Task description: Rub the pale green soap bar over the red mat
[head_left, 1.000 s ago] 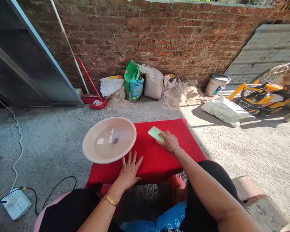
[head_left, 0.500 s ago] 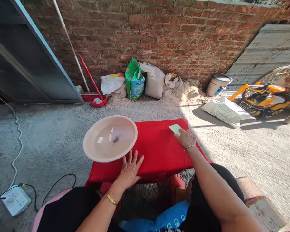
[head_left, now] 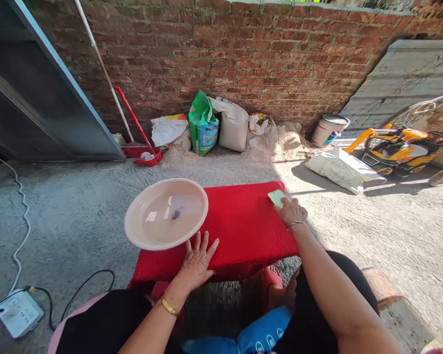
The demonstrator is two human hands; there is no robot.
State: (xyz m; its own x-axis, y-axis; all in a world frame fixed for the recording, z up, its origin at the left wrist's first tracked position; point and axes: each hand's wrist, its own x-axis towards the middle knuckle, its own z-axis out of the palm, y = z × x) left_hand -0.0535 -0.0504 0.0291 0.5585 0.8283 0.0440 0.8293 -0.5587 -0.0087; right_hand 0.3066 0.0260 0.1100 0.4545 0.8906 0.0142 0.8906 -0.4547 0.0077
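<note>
Right hand [head_left: 292, 211] farther rightward, apparently prone

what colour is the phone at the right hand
Pale green; the phone shows in the head view.

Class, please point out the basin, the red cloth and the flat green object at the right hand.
Basin [head_left: 133, 228], head view: its left wall, near the rim.
Red cloth [head_left: 243, 223], head view: bare stretch of its top.
Flat green object [head_left: 276, 196], head view: its uncovered far end.
</note>
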